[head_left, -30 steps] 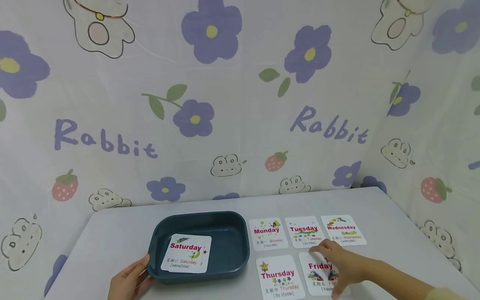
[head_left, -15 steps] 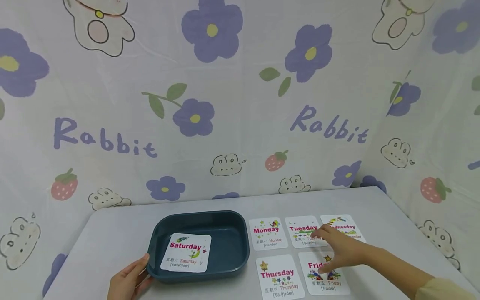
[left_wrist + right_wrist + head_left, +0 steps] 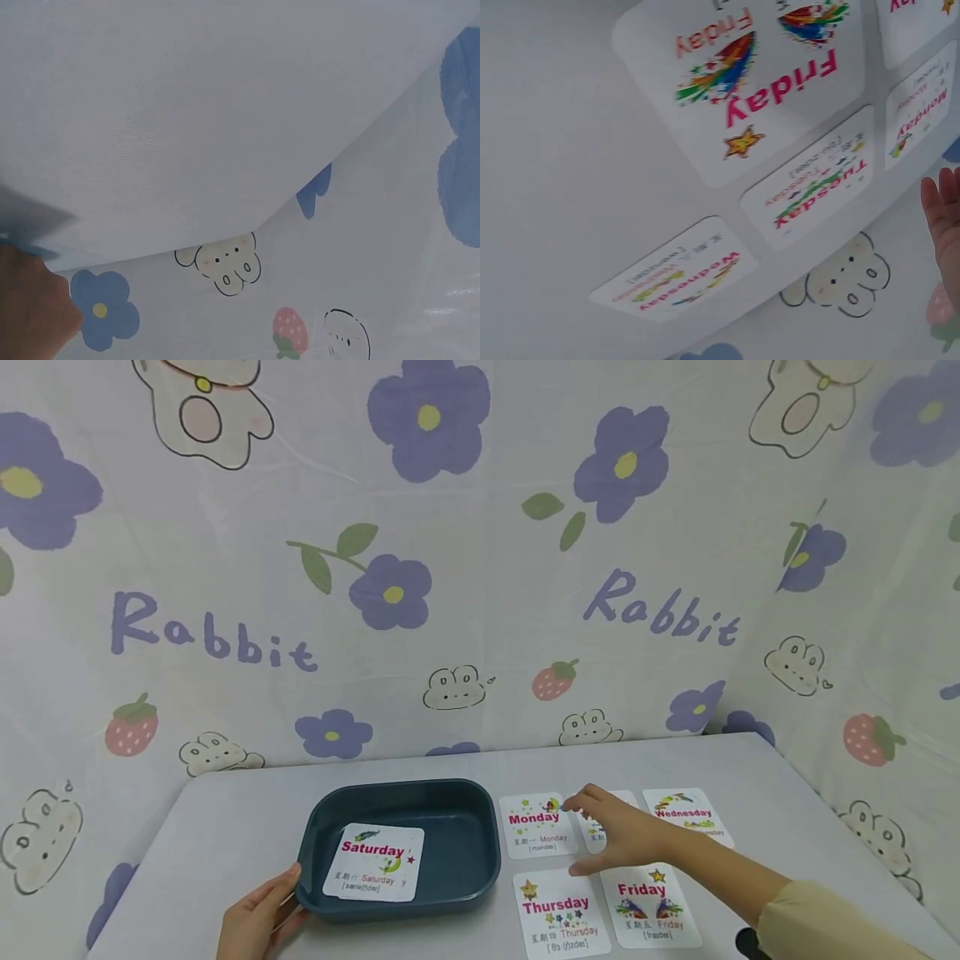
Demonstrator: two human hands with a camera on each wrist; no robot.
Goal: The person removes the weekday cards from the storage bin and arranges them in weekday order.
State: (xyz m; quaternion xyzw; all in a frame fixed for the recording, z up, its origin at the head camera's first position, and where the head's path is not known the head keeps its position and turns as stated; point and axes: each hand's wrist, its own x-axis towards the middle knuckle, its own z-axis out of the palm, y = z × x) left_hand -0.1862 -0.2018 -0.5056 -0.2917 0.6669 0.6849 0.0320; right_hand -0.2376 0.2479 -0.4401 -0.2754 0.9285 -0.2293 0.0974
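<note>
Head view: Saturday card [image 3: 372,862] in the dark tray [image 3: 459,860], left hand [image 3: 258,914] on the tray, right hand [image 3: 626,831] hanging over the Tuesday card [image 3: 811,180].

So the Saturday card lies left of centre in there, with what looks like another card's edge peeking out underneath. Left hand has the near left corner of the tray gripped, thumb along the outer wall. Right hand's holding nothing, thumb and fingers spread well apart, and it blocks most of Tuesday from up top. Monday card [image 3: 534,839] and Wednesday card [image 3: 684,812] flank it in the far row; Thursday card [image 3: 561,918] and Friday card [image 3: 651,910] make the near row, all flat on the white table [image 3: 795,827]. Behind it hangs a rabbit-and-flower print cloth [image 3: 491,635].
</note>
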